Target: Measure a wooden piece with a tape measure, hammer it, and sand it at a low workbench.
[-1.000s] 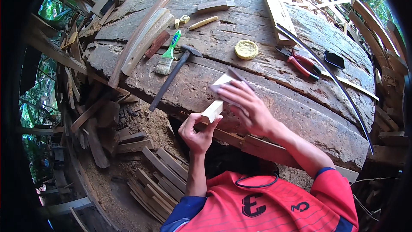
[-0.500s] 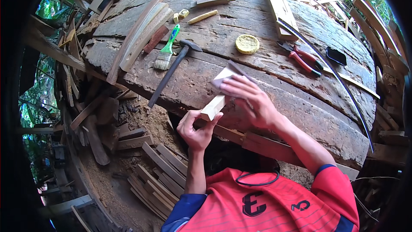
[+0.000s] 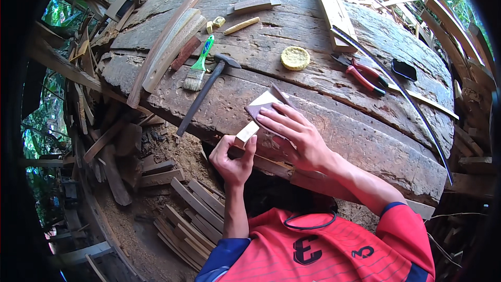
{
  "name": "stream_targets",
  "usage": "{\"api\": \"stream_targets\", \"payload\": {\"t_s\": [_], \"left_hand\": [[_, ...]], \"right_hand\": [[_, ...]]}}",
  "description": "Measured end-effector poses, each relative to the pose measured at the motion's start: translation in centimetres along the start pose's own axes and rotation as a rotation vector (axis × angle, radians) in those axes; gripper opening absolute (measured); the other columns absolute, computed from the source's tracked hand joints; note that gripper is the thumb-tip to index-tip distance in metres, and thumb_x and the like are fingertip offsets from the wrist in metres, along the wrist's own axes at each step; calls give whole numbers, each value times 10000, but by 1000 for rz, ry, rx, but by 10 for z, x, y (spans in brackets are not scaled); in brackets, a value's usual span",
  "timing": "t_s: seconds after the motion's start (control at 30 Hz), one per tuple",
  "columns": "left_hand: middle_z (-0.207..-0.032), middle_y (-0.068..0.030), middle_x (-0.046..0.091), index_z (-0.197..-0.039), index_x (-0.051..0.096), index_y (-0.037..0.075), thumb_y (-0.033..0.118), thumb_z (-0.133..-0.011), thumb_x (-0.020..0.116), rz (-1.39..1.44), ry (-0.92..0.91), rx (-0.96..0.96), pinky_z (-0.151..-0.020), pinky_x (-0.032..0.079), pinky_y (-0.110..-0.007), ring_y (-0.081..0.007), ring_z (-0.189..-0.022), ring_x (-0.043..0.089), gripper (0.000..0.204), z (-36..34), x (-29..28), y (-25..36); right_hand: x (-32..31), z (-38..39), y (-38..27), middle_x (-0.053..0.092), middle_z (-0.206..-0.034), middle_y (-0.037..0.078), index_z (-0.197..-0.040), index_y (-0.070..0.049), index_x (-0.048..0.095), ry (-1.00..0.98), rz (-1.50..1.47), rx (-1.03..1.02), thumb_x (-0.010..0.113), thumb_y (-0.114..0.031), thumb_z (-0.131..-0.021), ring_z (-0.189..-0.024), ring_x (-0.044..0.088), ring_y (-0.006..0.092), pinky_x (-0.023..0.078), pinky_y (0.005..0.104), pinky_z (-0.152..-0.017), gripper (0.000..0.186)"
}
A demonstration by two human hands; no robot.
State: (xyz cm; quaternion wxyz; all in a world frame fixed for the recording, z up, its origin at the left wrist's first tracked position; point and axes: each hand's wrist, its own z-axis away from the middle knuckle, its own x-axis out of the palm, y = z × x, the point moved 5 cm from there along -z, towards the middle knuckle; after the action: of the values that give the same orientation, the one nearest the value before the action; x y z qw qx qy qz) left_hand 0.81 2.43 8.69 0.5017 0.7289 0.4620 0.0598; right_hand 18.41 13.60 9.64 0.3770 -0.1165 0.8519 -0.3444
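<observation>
My left hand (image 3: 233, 160) pinches a small pale wooden block (image 3: 246, 134) between thumb and fingers, just off the near edge of the workbench. Over the far part of this block lies a folded sheet of sandpaper (image 3: 259, 108), brown on one face and whitish on the other. My right hand (image 3: 298, 134) presses the sandpaper down with its fingers laid together across it. The sheet and fingers hide the block's far end. A hammer (image 3: 214, 83) with a dark handle lies left of the hands, beside a green-handled paintbrush (image 3: 200, 67).
The thick, weathered wooden workbench (image 3: 365, 130) bears a round yellow disc (image 3: 295, 58), red-handled pliers (image 3: 360, 74), a small black tray (image 3: 404, 70) and a long thin dark strip (image 3: 417, 115). Curved wood pieces (image 3: 169, 47) lie at the left; cut strips (image 3: 195, 214) are stacked below.
My right hand has slid the sandpaper toward my left hand, covering more of the block. My left hand still holds the block. The whole view has shifted slightly.
</observation>
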Motion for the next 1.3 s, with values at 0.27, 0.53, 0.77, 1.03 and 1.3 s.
{"api": "stream_targets", "payload": {"t_s": [0.27,0.53,0.77,1.03,1.3], "left_hand": [[-723,-11,636,-885,650,4,296,-976,804,-75,60,14,-693,501,-312,-131,-675,620,342,-7,-8,4],[-787,-101,711,-937,686,12,202,-876,810,-93,-2,104,-673,584,-389,-265,-707,740,235,-11,-16,10],[-717,-54,709,-889,690,28,260,-855,863,-179,-103,166,-633,544,-321,-158,-646,710,291,-6,-18,18],[-792,-113,739,-859,683,44,232,-821,873,-128,-112,118,-675,594,-391,-305,-708,759,270,-1,-22,16],[-735,-81,719,-752,635,65,231,-854,919,-126,-115,234,-618,562,-364,-262,-647,722,345,3,-16,17]], "right_hand": [[-3,3,-12,591,-1602,96,-1579,-181,594,-48,-34,-79,698,-132,-1004,-1478,535,396,456,523,-1219,586],[-5,-3,4,621,-1560,133,-1533,-104,620,11,-15,46,653,-133,-1046,-1463,554,376,447,497,-1226,488],[-5,-7,21,615,-1569,139,-1569,-131,598,3,-31,104,690,-177,-1034,-1495,530,371,383,505,-1288,545],[2,-4,15,528,-1648,137,-1621,-118,527,-141,-55,46,640,-271,-1072,-1565,431,383,286,557,-1321,581],[2,0,14,505,-1672,152,-1602,-117,555,-165,-147,-39,528,-314,-1129,-1592,396,389,260,522,-1343,513]]}}
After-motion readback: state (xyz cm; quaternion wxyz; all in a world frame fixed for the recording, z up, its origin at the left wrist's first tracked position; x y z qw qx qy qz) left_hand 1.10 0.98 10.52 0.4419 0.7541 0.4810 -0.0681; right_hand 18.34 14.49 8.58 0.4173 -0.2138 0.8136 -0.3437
